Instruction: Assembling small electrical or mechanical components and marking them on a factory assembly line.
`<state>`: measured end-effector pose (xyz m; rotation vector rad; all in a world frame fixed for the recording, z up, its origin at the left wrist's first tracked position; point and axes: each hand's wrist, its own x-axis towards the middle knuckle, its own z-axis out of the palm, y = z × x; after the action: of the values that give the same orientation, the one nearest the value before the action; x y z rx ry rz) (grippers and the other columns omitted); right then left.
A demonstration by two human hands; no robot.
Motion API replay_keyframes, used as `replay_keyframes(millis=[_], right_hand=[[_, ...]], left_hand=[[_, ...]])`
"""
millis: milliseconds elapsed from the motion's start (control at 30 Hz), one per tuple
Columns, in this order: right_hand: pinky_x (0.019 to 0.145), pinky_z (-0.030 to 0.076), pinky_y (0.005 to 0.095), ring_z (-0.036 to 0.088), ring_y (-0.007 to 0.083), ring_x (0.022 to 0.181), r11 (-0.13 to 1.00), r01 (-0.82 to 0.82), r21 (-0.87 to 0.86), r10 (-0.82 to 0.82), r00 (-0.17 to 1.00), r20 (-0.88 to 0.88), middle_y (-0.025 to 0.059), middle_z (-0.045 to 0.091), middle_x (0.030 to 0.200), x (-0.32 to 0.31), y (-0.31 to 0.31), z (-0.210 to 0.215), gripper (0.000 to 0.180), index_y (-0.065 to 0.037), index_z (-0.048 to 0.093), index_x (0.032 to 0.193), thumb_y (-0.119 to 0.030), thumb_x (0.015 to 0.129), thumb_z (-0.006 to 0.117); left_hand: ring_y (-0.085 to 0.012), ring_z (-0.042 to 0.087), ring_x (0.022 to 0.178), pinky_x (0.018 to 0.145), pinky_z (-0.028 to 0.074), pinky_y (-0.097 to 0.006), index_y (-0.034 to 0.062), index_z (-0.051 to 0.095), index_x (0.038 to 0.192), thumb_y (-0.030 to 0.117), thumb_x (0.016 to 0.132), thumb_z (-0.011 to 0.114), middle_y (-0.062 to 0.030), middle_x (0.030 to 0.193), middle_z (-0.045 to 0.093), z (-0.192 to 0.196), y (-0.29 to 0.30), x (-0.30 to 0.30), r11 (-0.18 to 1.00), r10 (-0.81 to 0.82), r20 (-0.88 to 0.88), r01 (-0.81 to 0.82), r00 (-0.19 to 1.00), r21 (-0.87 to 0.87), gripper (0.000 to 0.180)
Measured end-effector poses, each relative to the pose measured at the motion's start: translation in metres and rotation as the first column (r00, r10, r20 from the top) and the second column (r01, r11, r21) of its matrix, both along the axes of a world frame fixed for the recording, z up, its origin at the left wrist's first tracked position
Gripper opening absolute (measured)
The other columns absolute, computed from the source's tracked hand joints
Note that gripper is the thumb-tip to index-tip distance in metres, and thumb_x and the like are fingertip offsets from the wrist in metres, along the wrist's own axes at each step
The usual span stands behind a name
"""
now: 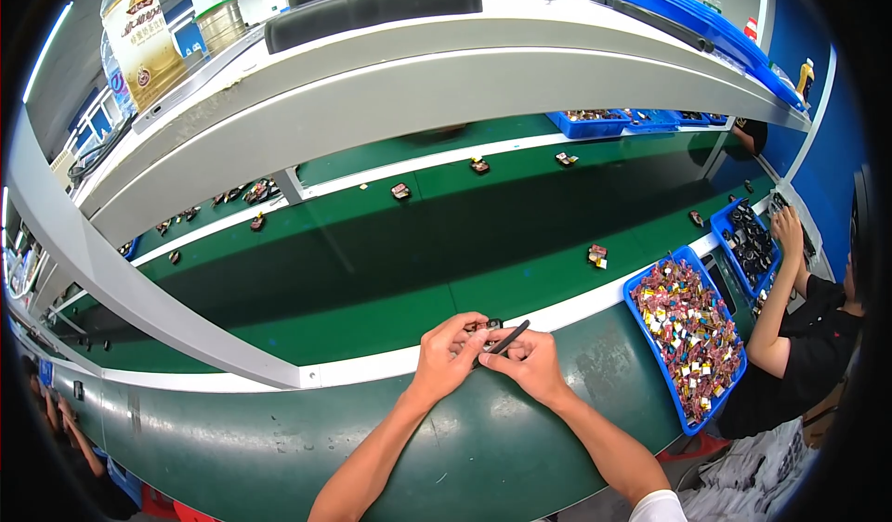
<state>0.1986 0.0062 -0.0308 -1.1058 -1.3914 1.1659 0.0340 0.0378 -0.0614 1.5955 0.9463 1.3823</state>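
Note:
My left hand (448, 355) pinches a small dark part with coloured bits (483, 327) at the near edge of the green conveyor belt (390, 262). My right hand (528, 362) grips a slim black tool (507, 338) whose tip touches that part. Both hands rest close together on the dark green bench surface (446, 448), forearms coming in from the lower edge.
A blue tray (650, 336) heaped with small coloured parts sits to my right. More small parts (597, 255) lie scattered on the belt. A co-worker's arm (779, 290) reaches toward another blue bin (727, 217) at right. A grey shelf (372, 85) with a bottle (139, 34) arches overhead.

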Motion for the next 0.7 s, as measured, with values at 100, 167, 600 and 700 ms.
replay_keyframes(millis=[100, 167, 600, 700], right_hand=[[0.052, 0.033, 0.0156, 0.048, -0.0039, 0.065, 0.999, -0.029, -0.017, 0.027, 0.994, -0.110, -0.0003, 0.073, 0.084, 0.000, -0.001, 0.001, 0.035, 0.007, 0.070, 0.117, 0.004, 0.083, 0.078], [0.053, 0.034, 0.0149, 0.051, -0.0035, 0.067, 0.997, -0.062, -0.041, 0.060, 0.997, -0.046, 0.0011, 0.074, 0.087, 0.003, -0.001, 0.002, 0.036, 0.007, 0.069, 0.118, 0.004, 0.083, 0.078], [0.047, 0.025, 0.0172, 0.038, -0.0045, 0.056, 0.983, 0.167, 0.075, -0.154, 0.976, -0.152, -0.0037, 0.066, 0.075, 0.006, 0.007, -0.015, 0.016, 0.004, 0.072, 0.099, 0.004, 0.084, 0.078], [0.046, 0.025, 0.0183, 0.038, -0.0038, 0.054, 0.962, 0.255, 0.098, -0.239, 0.960, -0.146, -0.0055, 0.061, 0.070, 0.004, 0.008, -0.011, 0.012, 0.003, 0.071, 0.094, 0.003, 0.084, 0.078]], left_hand=[[-0.0096, 0.068, 0.068, 0.054, 0.053, -0.023, -0.0042, 0.064, 0.115, 0.003, 0.094, 0.066, -0.0084, 0.081, 0.071, 0.002, 0.000, -0.002, 0.997, -0.083, 0.003, 0.083, 0.997, -0.002, 0.022], [-0.0075, 0.065, 0.064, 0.053, 0.051, -0.021, -0.0051, 0.063, 0.118, 0.001, 0.094, 0.066, -0.0078, 0.079, 0.071, -0.001, 0.001, -0.003, 0.997, -0.076, -0.015, 0.076, 0.997, -0.021, 0.025], [-0.0101, 0.069, 0.063, 0.048, 0.051, -0.023, -0.0027, 0.065, 0.113, 0.003, 0.096, 0.065, -0.0088, 0.077, 0.072, 0.002, -0.001, -0.001, 0.968, -0.023, 0.106, 0.049, 0.994, -0.247, 0.018], [-0.0122, 0.071, 0.065, 0.048, 0.053, -0.024, -0.0033, 0.065, 0.111, 0.003, 0.096, 0.065, -0.0092, 0.077, 0.072, 0.002, 0.000, -0.002, 0.975, 0.009, 0.067, 0.006, 0.998, -0.220, 0.016]])
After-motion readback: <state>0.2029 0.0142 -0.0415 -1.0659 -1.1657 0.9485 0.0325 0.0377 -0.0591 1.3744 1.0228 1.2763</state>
